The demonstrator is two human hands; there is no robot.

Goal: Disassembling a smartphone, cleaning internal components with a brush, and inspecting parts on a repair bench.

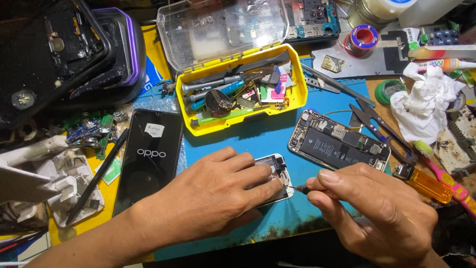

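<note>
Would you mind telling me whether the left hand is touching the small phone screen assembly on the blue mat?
Touching. The head view shows the left hand lying flat over the phone screen assembly, fingers pressed on it.

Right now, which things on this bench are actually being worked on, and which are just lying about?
In use:
left hand pressing down the phone screen panel
right hand pinching a small screwdriver, tip at the panel's edge

Lying about:
opened phone body
yellow tool box
black phone
snips
white rag
solder spool
</note>
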